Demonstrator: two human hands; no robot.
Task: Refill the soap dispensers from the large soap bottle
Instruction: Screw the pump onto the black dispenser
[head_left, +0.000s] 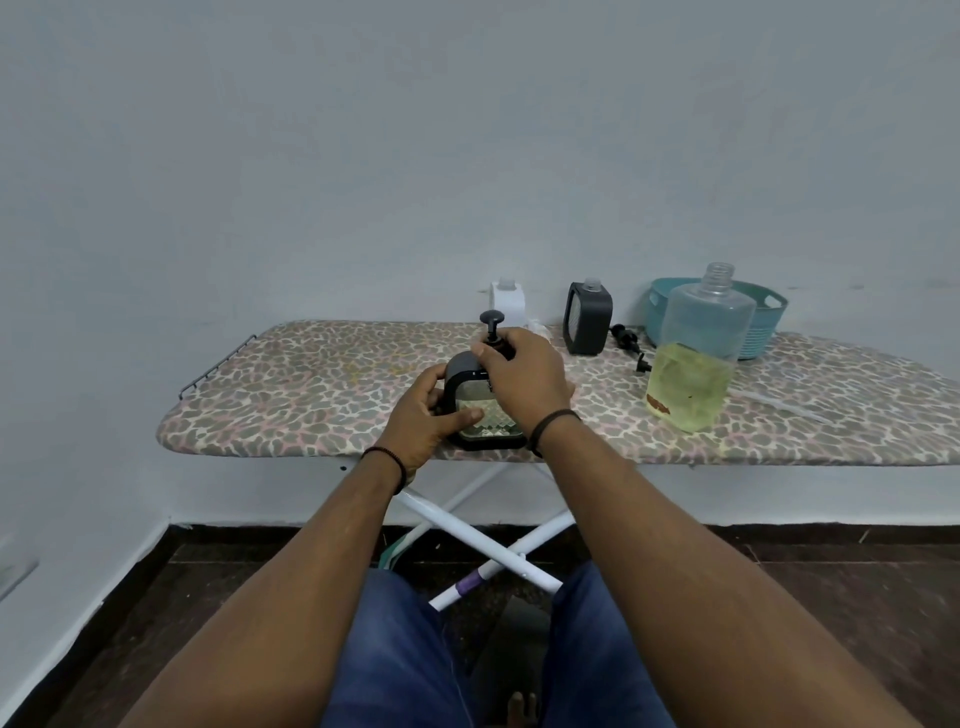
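Dispenser (480, 410) — black frame, clear faceted body with pale yellow-green liquid inside — stands upright on the near edge of the ironing board (322, 395), held by both hands. Left hand (426, 415) grips its left side, fingers curled round the frame and thumb laid across the clear front. Right hand (524, 379) is curled over its top, fingers closed round the collar of the black pump (491, 327), whose head sticks up above the knuckles. Whether the pump is fully seated cannot be told; the hand covers the neck.

Right of the dispenser, standing apart from it, is the large soap bottle (696, 358): clear, uncapped, upright, roughly the lower half filled with yellow liquid. Behind the dispenser, at the board's far edge, a second black dispenser (589, 319) stands open-necked, with a loose black pump (631, 345) lying just to its right. A white dispenser (508, 301) stands to the left of that one, also without a pump. A teal basket (763, 322) sits behind the large bottle.

Board cover is a leopard print; white crossed legs (488, 540) show beneath. Wall behind is plain pale grey; floor is dark brown.
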